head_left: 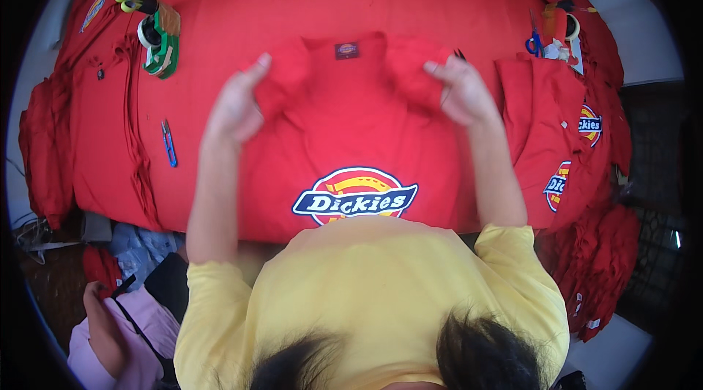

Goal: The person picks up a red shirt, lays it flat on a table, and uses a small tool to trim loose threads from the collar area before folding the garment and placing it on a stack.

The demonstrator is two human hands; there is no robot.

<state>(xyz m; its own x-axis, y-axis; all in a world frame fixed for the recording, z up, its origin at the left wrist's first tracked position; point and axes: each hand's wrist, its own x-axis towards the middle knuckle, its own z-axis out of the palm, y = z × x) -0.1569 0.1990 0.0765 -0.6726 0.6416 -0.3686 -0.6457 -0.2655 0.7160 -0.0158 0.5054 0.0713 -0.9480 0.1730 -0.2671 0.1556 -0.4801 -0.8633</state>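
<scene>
A red T-shirt (351,115) lies spread before me on the red-covered table, its neck away from me. A dark neck label (346,50) shows at the far end, and a large printed logo (356,194) is near my body. My left hand (238,104) is closed on the shirt's left shoulder area, thumb on top. On the opposite side my right hand (466,93) grips the right shoulder area in the same way. Both hands are slightly blurred, and the cloth bunches beside them. A small dark pointed thing (459,54) shows just beyond my right hand; I cannot tell what it is.
Blue thread snips (169,144) lie at left. Behind them stands a green tape dispenser (167,46) with pens. Blue scissors (535,43) and a tape roll (572,27) are at far right. Red garments (102,141) lie along both sides. Another person (121,335) sits at lower left.
</scene>
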